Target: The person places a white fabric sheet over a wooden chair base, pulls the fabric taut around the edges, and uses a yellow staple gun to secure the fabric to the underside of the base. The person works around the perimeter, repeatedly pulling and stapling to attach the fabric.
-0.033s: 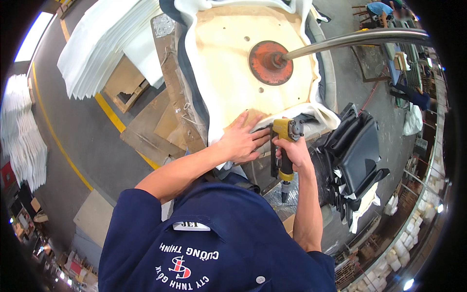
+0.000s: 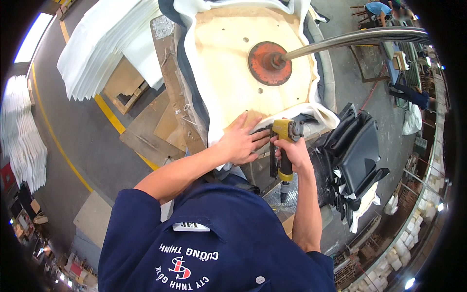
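A pale wooden seat panel (image 2: 221, 68) lies bottom up in front of me, with white padding (image 2: 318, 110) and a dark cover (image 2: 187, 68) wrapped around its sides. My left hand (image 2: 242, 142) lies with fingers outstretched across the panel's near edge, pressing on the cover there. Just right of those fingers, my right hand (image 2: 296, 155) grips a yellow and black air staple gun (image 2: 282, 128). The gun's nose is against or very close to the near edge; exact contact cannot be made out.
An orange round plate (image 2: 258, 59) on a curved metal rod (image 2: 350, 40) bears on the panel. Black cushions or covers (image 2: 360, 151) are stacked at right. White foam sheets (image 2: 104, 44) stand at upper left, near wooden boards (image 2: 151, 119). People work at far right.
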Motion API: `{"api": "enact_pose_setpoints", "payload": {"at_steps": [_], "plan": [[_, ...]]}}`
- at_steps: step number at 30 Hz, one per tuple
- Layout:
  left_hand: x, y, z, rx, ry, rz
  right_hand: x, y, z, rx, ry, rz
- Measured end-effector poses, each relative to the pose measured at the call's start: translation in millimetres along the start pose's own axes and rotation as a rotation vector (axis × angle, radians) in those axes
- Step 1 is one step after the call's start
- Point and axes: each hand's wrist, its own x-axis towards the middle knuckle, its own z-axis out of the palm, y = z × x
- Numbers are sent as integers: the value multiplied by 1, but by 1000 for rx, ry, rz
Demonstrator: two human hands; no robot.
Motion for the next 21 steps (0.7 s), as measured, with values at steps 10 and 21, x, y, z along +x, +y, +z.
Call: {"api": "enact_pose_setpoints", "payload": {"at_steps": [10,21], "plan": [[-3,7,2,-20,11,-25,-12,-4,17,-76,-3,-82],[-4,9,-4,28,-1,-40,-17,-6,1,40,-36,-50]]}}
